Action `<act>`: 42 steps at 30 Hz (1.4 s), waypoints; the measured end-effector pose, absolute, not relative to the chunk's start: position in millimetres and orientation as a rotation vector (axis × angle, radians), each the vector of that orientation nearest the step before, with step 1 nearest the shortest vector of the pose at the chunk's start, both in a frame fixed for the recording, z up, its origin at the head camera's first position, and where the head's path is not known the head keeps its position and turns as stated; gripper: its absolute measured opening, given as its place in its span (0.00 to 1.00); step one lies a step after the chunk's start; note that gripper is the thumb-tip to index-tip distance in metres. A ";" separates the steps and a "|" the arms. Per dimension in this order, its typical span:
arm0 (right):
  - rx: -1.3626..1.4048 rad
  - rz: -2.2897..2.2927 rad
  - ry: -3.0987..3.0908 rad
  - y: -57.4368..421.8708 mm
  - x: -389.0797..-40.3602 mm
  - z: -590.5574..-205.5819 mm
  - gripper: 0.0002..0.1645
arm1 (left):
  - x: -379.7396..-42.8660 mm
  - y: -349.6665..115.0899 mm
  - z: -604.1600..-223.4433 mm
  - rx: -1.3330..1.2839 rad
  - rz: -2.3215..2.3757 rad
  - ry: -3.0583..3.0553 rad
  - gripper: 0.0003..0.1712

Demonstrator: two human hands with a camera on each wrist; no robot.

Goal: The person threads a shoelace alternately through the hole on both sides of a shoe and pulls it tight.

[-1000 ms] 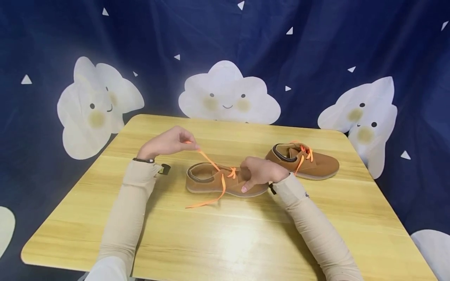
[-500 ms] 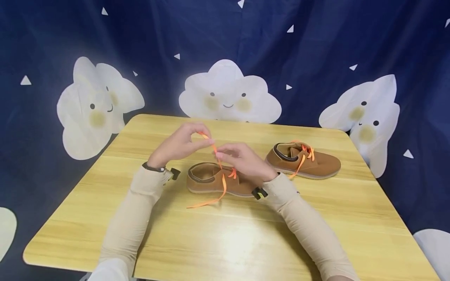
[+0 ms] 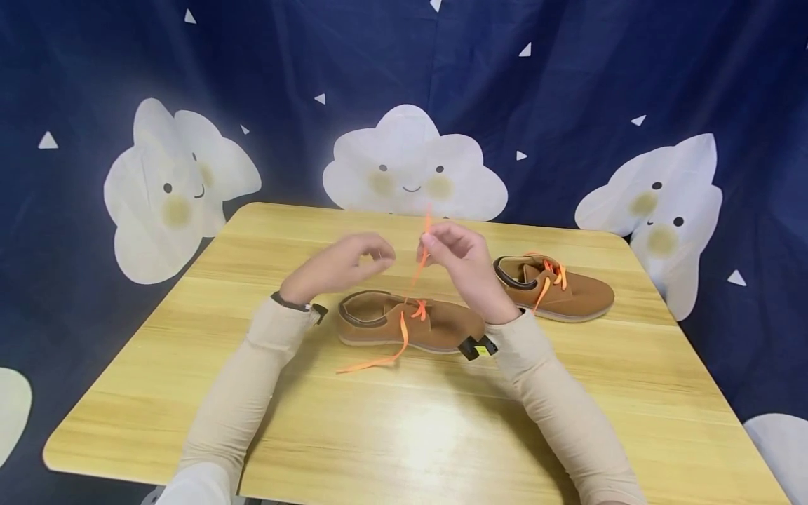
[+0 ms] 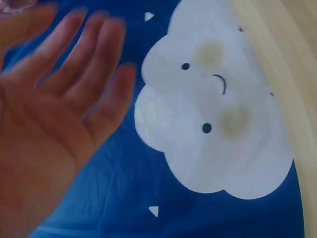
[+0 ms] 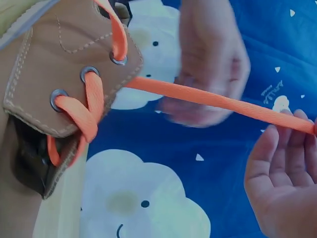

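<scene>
My right hand pinches an orange shoelace between thumb and fingers. The lace runs taut up from a brown shoe, its tip sticking up above the fingers. In the right wrist view, the stretched lace leaves the shoe's eyelet flap and reaches the right hand. My left hand hovers above the shoe's opening with nothing in it. Its fingers are spread and relaxed in the left wrist view, where the palm shows. The shoe's other lace end trails onto the table.
A second brown shoe with orange laces stands behind and to the right, close to my right wrist. Both shoes are on a light wooden table. Behind it hangs a dark blue curtain with printed clouds.
My right hand has left the shoe's toe, taken the shoelace from my left hand and drawn it up to the right. The left hand has let go and moved slightly right.
</scene>
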State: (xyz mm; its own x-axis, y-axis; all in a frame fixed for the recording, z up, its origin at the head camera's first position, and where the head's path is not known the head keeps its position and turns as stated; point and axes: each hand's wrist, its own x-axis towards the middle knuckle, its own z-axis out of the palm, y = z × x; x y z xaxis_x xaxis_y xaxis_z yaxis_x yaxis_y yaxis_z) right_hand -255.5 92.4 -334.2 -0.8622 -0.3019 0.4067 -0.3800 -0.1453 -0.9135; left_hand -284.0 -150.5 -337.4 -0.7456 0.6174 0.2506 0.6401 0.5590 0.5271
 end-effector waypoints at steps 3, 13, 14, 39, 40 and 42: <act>0.785 2.195 -1.959 95.1 -255.8 -332.7 0.08 | -283.5 -142.5 -346.6 -1.262 -0.808 -2.827 0.13; 0.650 2.227 -2.112 103.5 -258.1 -333.6 0.07 | -281.4 -127.5 -359.6 -1.461 -0.700 -2.822 0.04; 0.632 2.234 -2.155 104.4 -258.6 -334.2 0.08 | -282.4 -127.4 -361.0 -1.461 -0.703 -2.817 0.04; 0.706 1.810 -3.036 99.6 -271.2 -374.0 0.14 | -292.2 -130.6 -372.1 -1.358 -1.012 -2.874 0.07; 0.687 1.793 -3.042 98.5 -270.4 -373.8 0.13 | -292.1 -130.6 -372.1 -1.356 -1.014 -2.875 0.07; 0.659 1.762 -3.051 96.0 -269.2 -373.8 0.13 | -291.7 -130.8 -372.0 -1.354 -1.012 -2.873 0.07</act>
